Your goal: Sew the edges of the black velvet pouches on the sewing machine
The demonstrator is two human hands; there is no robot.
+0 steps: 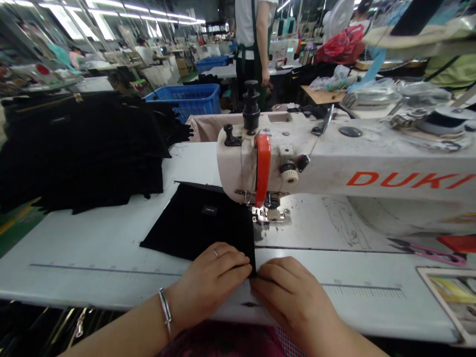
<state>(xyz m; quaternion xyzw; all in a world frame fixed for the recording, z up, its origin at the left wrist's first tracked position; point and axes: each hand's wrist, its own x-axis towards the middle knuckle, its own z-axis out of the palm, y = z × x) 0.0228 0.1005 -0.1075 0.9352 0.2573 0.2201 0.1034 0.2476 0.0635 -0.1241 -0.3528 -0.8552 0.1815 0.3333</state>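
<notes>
A black fabric piece point(186, 218) with a small dark label point(210, 210) lies flat on the sewing machine's table. Its right edge runs beside the presser foot point(269, 215). My left hand point(217, 270), with a ring and a bracelet, has its fingers bent together on the near right corner of the fabric. Against that same corner, my right hand point(293, 287) curls its fingers and pinches the edge; its fingertips are partly hidden. The white sewing machine point(316, 158) has an orange lever guard point(263, 171) in front of its needle area.
A tall stack of black fabric pieces point(85, 148) covers the table's left side. Pink-handled snips point(431, 252) lie at right beneath the machine arm. Behind stand a blue crate point(197, 99) and a person in an apron point(253, 44). Printed rulers point(107, 269) mark the front edge.
</notes>
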